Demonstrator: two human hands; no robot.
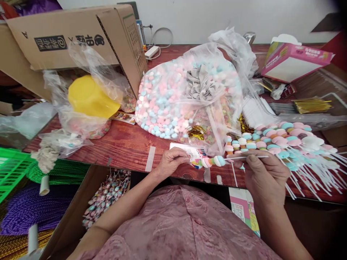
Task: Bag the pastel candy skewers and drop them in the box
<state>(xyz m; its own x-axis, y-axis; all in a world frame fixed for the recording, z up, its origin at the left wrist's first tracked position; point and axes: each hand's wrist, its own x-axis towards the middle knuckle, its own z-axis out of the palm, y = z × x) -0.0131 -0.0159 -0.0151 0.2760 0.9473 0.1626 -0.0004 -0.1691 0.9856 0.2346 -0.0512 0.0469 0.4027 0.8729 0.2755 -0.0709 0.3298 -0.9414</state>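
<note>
In front of my body, a skewer of soft pink, white, blue and green candies lies level on a white stick. My right hand is closed, pinching that stick. At the candies' other end, my left hand has its thumb and fingers pressed together; what they pinch is too small to make out. A printed white card lies just behind the left fingertips. Beside my right hand is a pile of finished-looking candy skewers, their white sticks pointing towards me.
Behind my hands sits a big clear bag of pastel candies. A cardboard box and a yellow bowl-like piece stand left. Gold ties and a pink carton are right. Below left, a box holds more skewers.
</note>
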